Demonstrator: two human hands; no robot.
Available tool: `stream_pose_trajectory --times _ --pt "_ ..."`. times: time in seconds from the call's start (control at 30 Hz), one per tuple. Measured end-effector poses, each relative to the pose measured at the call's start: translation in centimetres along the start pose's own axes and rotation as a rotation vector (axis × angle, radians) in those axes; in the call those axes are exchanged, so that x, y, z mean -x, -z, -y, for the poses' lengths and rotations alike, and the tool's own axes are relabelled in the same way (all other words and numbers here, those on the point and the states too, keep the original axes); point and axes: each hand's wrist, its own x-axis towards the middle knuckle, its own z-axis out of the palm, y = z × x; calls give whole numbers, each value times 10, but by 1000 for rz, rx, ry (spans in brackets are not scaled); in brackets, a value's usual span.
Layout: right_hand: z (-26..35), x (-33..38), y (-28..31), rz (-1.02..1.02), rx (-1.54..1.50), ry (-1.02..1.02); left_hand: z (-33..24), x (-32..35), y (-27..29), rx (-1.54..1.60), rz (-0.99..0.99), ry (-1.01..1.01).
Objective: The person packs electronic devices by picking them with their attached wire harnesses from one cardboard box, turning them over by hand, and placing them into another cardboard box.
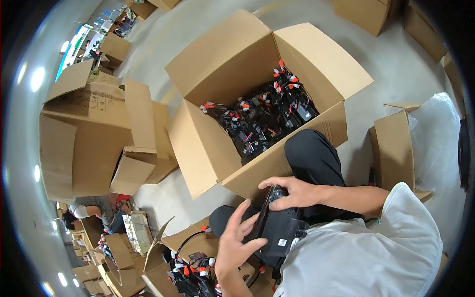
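A black plastic case-like unit with a small white label is in front of my body, tilted. My right hand grips its upper end, thumb on one face and fingers around the far edge. Beside its left side is my left hand, fingers spread; whether the fingertips touch the case is hard to tell. Beyond my knees, a large open cardboard box holds many black units with wires and red and white connectors. A smaller carton at the lower left contains similar black wired parts.
At left stands a big opened carton. A box with clear plastic wrap is on the right. More cartons line the upper right. Another person works at the far left among boxes.
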Motion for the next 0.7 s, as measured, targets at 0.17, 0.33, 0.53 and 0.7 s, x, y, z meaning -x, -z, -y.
stream_pose_trajectory --times 0.17,0.33,0.53,0.7 --pt "10 6 3 -142 -175 -93 32 -2 -33 -117 -434 -145" --pt "19 0 -8 -207 -250 -75 64 -17 -52 -56 -898 -304" --pt "42 -2 1 -241 -137 2 55 -25 -57 71 -820 -413" --pt "44 -9 4 -280 -84 44 68 -11 -46 134 -651 -211"
